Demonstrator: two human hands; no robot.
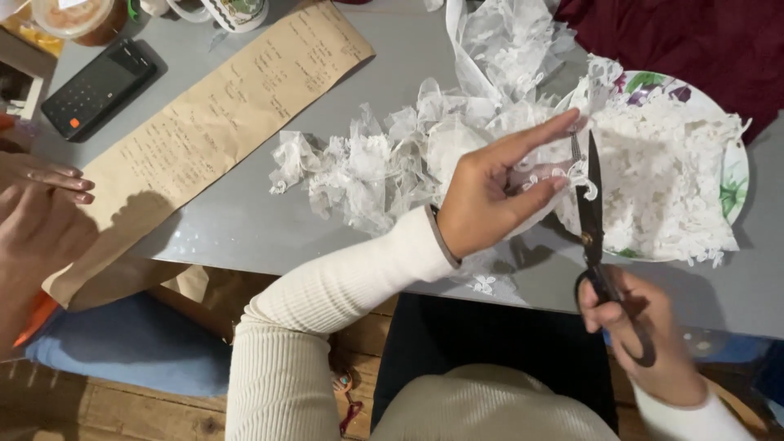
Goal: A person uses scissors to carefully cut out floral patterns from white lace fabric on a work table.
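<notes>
**Lace at the scissor blades**

A small piece of white lace (563, 175) sits pinched between the thumb and fingers of the left hand (490, 196), the index finger stretched straight out above it. Just beside those fingertips stand the blades of one pair of black scissors (590, 204), nearly shut on the lace edge; the right hand (645, 331) grips the handles, its fingers curled closed through the loops.

Beyond the fingertips lies one flowered plate (735, 188) heaped with cut lace bits. Behind the left hand's knuckles, a loose pile of sheer white fabric (384, 163) spreads over the grey table (237, 220). Further off lie one long strip of brown paper (220, 114) with handwriting and one black calculator (98, 88).

Wooden flooring shows under the table edge. Another person's hands (41, 204) rest at the frame's left side, partly cut off. A jar and a mug at the top edge are cropped; dark red cloth (694, 41) fills the upper right corner.
</notes>
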